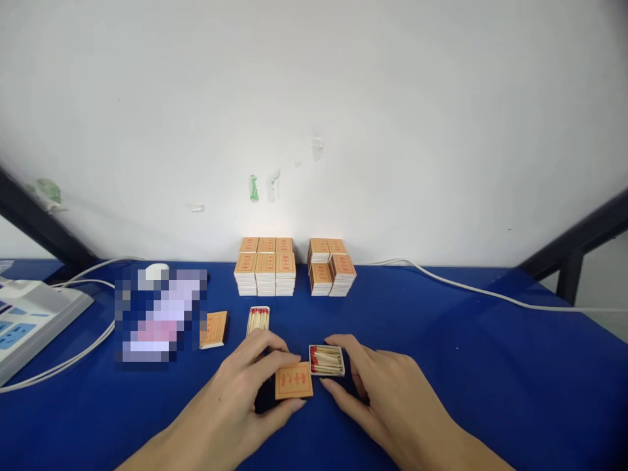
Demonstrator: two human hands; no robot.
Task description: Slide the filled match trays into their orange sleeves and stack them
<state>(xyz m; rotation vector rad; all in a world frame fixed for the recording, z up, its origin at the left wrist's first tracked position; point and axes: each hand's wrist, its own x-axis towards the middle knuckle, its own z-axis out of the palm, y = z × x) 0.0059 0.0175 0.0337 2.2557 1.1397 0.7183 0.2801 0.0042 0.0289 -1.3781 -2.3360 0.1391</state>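
Far left on the blue worktop (pixel 490 366) there's a lone orange matchbox (pixel 214 329), then the left hand (pixel 245 376) with a loaded match tray (pixel 258 319) poking out behind it, pinching a printed cover (pixel 294 383) by its long edges — likely to leave the ends free. Just beside that, the right hand (pixel 387 379) has a second tray (pixel 327 361) between thumb and fingers — probably level so no matches spill.

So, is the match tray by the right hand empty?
No: in the head view, the tray by the right hand holds many matches, their red heads toward the left.
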